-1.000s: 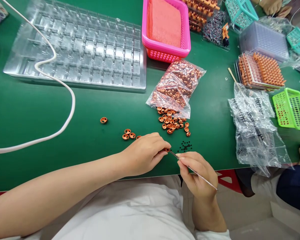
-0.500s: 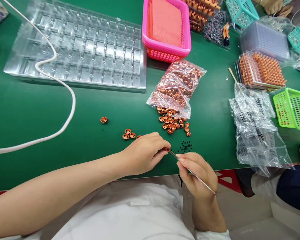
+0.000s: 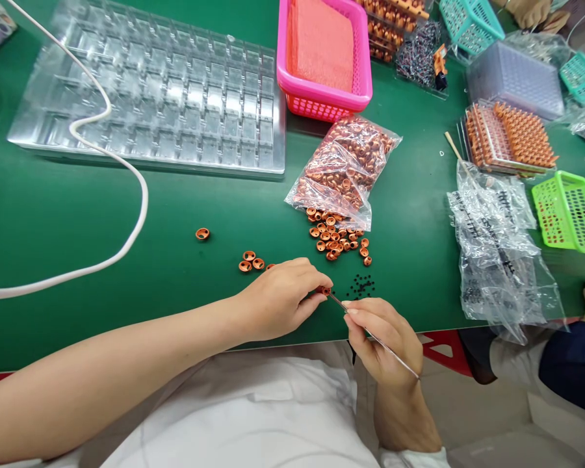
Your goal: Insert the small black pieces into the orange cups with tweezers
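Near the table's front edge, my left hand (image 3: 283, 298) pinches a small copper-coloured cup (image 3: 325, 290) between thumb and fingertips. My right hand (image 3: 387, 341) is closed like a pen grip round a thin metal pick (image 3: 381, 344), whose tip meets the cup; whether it is inside cannot be made out. Several tiny black pieces (image 3: 361, 286) lie scattered just beyond my right fingers. Loose copper cups (image 3: 335, 242) with holes spill in a pile from a clear plastic bag (image 3: 344, 166) full of them. A few more cups (image 3: 251, 260) sit left of my left hand, and a single cup (image 3: 203, 234) farther left.
Clear compartment trays (image 3: 175, 104) are stacked at the back left, with a white cable (image 3: 139, 195) crossing over. A pink basket (image 3: 283, 65) stands behind the bag. To the right are crumpled plastic bags (image 3: 497, 260), a green basket (image 3: 568, 214) and orange parts (image 3: 526, 140).
Both hands hold almost the same pose, with the pick still at the cup. Only a very slight shift of the right hand shows.
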Available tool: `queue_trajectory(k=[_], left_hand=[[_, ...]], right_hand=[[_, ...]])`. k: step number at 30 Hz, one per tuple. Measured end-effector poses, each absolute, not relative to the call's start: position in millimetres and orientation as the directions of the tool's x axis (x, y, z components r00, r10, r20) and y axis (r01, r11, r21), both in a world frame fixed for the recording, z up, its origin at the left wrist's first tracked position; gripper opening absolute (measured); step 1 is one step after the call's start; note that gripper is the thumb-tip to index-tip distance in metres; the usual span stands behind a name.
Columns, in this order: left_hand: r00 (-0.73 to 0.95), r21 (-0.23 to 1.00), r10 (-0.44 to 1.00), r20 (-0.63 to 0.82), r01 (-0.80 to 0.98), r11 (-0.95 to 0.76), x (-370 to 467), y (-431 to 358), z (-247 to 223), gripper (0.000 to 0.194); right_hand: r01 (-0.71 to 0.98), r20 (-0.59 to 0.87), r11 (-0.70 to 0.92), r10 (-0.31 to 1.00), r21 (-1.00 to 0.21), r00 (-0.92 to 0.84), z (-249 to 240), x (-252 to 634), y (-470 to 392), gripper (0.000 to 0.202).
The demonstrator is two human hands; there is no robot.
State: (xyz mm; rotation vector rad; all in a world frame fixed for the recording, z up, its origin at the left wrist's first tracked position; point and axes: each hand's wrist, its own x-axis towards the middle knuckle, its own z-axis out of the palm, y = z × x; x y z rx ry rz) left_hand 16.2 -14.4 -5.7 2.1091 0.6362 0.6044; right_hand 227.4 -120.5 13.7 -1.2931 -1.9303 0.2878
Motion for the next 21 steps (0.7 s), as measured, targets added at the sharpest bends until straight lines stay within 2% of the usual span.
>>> queue_trajectory(k=[7,21], left_hand=[[0.762,0.825,0.627,0.163,0.243,-0.510,16.0,-13.8,-2.2,0.012],[0.754,0.819,0.624,0.205,0.217,-0.531,16.7,-14.7,-6.1,0.010]], right_hand=[[0.685,0.504,0.461,0.850,-0.565,-0.157,14.1,225.8,-121.1,0.036],[0.690,0.491,0.448,0.858,-0.569,-0.153,14.8,224.4,-118.8,0.036]])
